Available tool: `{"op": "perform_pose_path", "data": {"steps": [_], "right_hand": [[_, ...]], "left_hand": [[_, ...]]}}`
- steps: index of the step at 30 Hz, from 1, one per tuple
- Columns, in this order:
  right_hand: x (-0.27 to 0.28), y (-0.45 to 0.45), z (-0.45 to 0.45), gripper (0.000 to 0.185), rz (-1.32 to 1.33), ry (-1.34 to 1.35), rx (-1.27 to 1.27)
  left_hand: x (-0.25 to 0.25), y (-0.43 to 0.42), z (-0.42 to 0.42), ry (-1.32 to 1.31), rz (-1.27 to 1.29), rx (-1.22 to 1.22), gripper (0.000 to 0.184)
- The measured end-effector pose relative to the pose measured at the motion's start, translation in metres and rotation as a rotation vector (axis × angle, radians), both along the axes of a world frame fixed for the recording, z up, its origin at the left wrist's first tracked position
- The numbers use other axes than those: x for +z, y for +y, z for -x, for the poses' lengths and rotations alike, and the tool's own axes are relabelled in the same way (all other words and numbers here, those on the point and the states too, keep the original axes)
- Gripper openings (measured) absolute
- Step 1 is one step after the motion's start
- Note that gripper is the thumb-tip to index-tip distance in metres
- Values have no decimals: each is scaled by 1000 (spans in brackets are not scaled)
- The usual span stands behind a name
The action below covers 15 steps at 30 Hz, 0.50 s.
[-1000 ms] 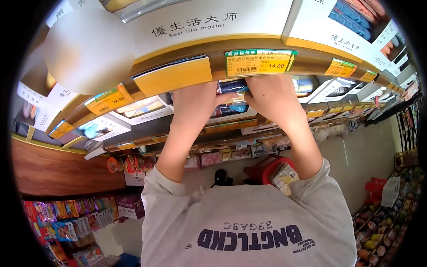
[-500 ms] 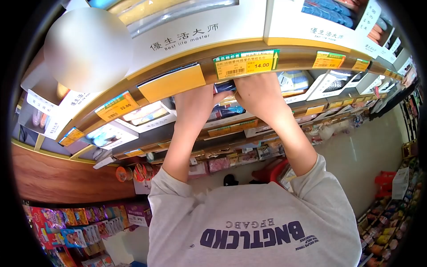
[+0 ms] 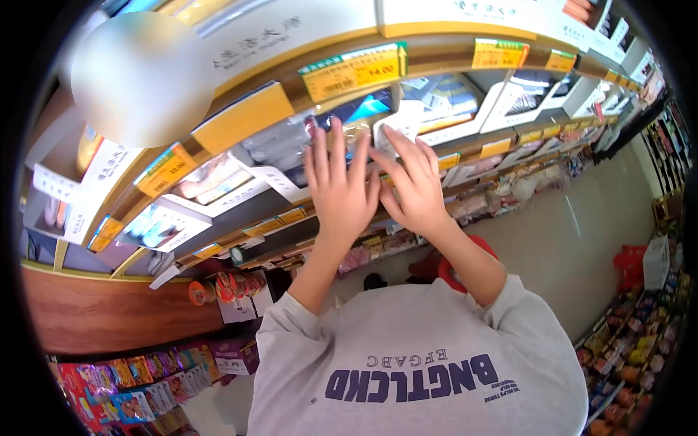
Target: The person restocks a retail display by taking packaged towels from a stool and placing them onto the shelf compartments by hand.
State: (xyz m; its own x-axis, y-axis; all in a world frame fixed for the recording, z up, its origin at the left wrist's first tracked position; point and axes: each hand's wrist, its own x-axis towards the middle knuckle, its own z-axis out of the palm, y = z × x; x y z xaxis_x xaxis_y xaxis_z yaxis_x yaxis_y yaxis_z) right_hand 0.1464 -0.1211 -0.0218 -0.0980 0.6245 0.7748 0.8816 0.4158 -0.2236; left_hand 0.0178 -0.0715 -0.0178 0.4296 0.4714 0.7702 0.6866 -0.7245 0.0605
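Observation:
My left hand (image 3: 340,192) is in front of the middle shelf, fingers spread and pointing up at wrapped packs (image 3: 349,127) in blue, gold and dark colours. Beside it on the right, my right hand (image 3: 414,182) has its fingers apart, near a white box flap (image 3: 400,125). The tips of both hands overlap the shelf goods; whether they touch them cannot be made out. Nothing is held in either hand. Grey plastic-wrapped goods (image 3: 276,142) lie left of my left hand. Above the hands is a yellow price tag (image 3: 354,73) reading 14.00.
White boxes of folded towels (image 3: 443,102) line the shelf to the right. A blank yellow card (image 3: 243,118) hangs on the shelf edge. Below are a red bin (image 3: 472,258), round red containers (image 3: 233,285) and hanging snack packets (image 3: 131,378). A red stool (image 3: 629,267) stands at the far right.
Both hands have come out from under the shelf edge, and their fingers have spread. The shelf has shifted left and up in view, showing more of the packs behind the hands.

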Motion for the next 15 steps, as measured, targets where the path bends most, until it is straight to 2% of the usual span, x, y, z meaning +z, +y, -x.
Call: {"op": "perform_pose_path", "data": {"steps": [2,5,6,7,8,9,11,12,13,14,15], "right_hand": [[-28,-17,-12,36,6,75,4],[-78,-48,-39,31,163,63,-69],[-100,-59,-50,28,299,83,-86],[-124,-72,-60,25,434,110,-106],[-150,-89,-70,25,450,119,-141],[-178,-107,-79,27,668,87,-204],[-215,-145,-94,32,1152,43,-326],[-228,-164,-98,34,1417,31,-379],[-243,-182,-101,34,1438,66,-404],[-260,-200,-104,35,1631,125,-436],[-274,-217,-107,36,1823,188,-461]], "left_hand": [[-33,-17,-8,34,221,-202,55],[-92,-37,-22,88,515,-465,53],[-115,-41,-25,90,530,-496,53],[-140,-44,-28,199,631,-559,51],[-165,-47,-30,315,728,-624,49],[-187,-51,-33,328,743,-661,49],[-231,-58,-35,463,1188,-666,47],[-269,-60,-32,491,1202,-700,47],[-312,-64,-27,551,1351,-653,48],[-340,-68,-22,615,1497,-596,49],[-351,-72,-19,647,1507,-623,49]]}}
